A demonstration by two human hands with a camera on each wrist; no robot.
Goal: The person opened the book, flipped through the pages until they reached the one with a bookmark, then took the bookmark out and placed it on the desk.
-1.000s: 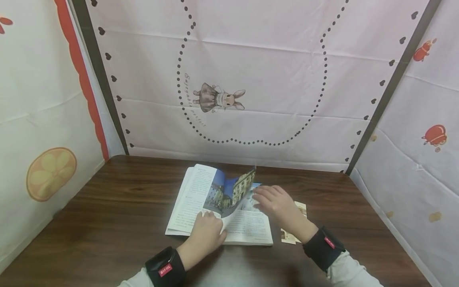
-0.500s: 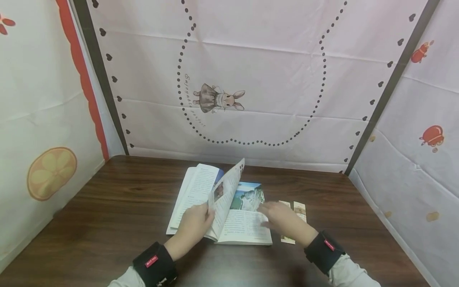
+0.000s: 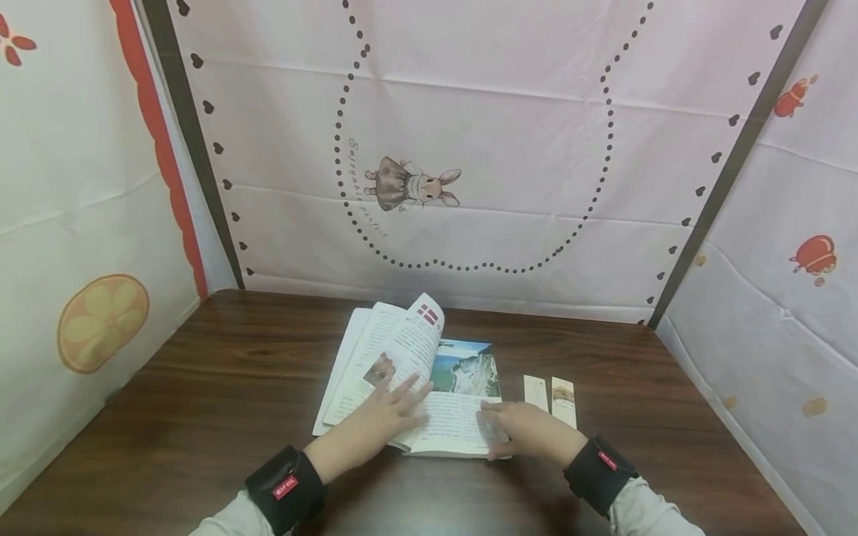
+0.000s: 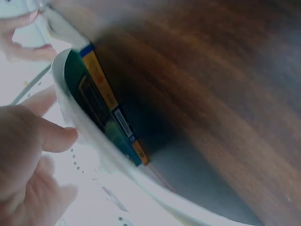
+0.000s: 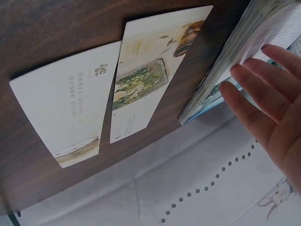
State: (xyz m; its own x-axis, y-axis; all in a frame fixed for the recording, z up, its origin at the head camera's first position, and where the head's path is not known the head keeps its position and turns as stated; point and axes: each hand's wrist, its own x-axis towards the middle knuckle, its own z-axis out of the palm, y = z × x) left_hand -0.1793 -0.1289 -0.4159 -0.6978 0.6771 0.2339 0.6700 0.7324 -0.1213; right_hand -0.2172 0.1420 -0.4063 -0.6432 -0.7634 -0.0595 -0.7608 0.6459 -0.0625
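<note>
An open book (image 3: 462, 417) lies on the table, its right page showing a waterfall photo above text. A curling page (image 3: 412, 339) with a small red flag leans over to the left side. My left hand (image 3: 385, 417) lies spread over the lower part of the turned page near the gutter. The left wrist view shows its thumb beside the book's edge, with the coloured spine (image 4: 106, 87) underneath. My right hand (image 3: 526, 428) rests with fingers extended on the right page's outer edge. In the right wrist view those straight fingers (image 5: 256, 89) lie along the page block.
Two illustrated bookmarks (image 5: 146, 75) lie side by side on the brown wooden table (image 3: 221, 387), just right of the book and partly behind the right hand. A pale printed cloth (image 3: 509, 171) hangs behind the table and along both sides.
A page has been turned from right to left, uncovering the waterfall photo. My left hand has gone from gripping its edge to lying spread on it. The right hand has dropped lower along the right page.
</note>
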